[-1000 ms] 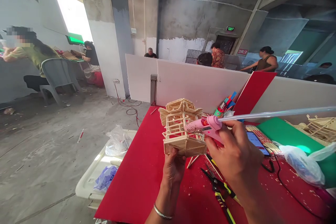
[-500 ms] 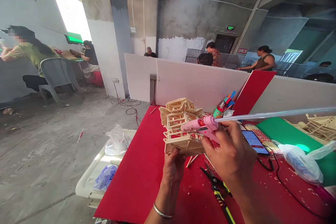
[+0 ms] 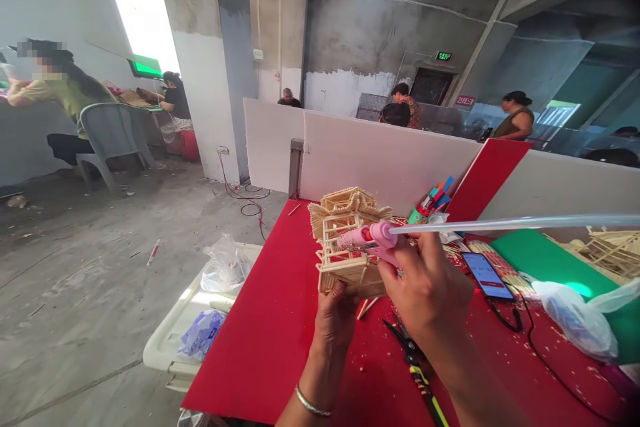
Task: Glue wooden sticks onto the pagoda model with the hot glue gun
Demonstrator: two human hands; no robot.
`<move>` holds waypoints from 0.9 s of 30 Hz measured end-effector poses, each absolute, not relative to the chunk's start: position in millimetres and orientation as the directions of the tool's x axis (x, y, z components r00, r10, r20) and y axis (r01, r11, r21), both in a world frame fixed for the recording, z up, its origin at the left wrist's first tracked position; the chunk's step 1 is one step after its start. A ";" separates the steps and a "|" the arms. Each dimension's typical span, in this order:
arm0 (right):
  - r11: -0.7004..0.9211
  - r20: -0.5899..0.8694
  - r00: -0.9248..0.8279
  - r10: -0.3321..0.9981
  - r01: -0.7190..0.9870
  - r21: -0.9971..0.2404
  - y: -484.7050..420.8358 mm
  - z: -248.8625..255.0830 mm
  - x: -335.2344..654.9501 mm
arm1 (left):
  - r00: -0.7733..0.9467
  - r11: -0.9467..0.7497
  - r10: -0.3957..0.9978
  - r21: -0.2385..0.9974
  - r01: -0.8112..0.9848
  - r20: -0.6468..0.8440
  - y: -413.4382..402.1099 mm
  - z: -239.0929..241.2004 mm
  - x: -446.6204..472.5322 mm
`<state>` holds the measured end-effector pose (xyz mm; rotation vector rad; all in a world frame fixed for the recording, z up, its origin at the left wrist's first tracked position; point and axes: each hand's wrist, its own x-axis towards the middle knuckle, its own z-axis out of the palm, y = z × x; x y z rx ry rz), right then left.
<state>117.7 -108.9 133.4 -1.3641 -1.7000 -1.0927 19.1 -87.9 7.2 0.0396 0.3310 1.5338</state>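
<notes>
My left hand (image 3: 334,313) is closed on the base of a small wooden stick model (image 3: 345,272), a tiered building with a flared roof, and holds it up over the red table. My right hand (image 3: 425,277) grips a pink hot glue gun (image 3: 377,240) with a long clear glue stick (image 3: 500,222) running out of its back to the right. The gun's nozzle end lies at the open lattice in the model's middle; the very tip is hard to make out. Below my right hand lie pliers-like cutters (image 3: 417,373) with black and yellow handles.
On the red table (image 3: 260,340) are a phone (image 3: 487,275), bundled sticks, a plastic bag (image 3: 575,320), a green board (image 3: 525,250) and a cup of pens (image 3: 425,207). A white partition (image 3: 390,153) stands behind. A white bin (image 3: 170,340) is at left. Several people sit or stand farther off.
The glue gun and my right hand have shifted a little left against the model. My left hand still holds the model, and the whole view has moved slightly.
</notes>
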 end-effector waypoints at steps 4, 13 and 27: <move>0.081 0.902 -0.233 0.362 0.972 0.219 -108.8 132.4 116.4 | 0.004 0.047 0.982 0.223 -0.974 -0.189 -87.6 7.3 19.0; 0.093 0.906 -0.266 0.330 0.964 0.249 -108.4 133.7 119.0 | 0.011 0.040 0.993 0.233 -0.972 -0.122 -88.2 8.3 20.2; 0.091 0.913 -0.273 0.303 0.962 0.258 -108.2 132.0 120.2 | 0.004 0.041 0.988 0.243 -0.969 -0.151 -88.8 8.7 19.5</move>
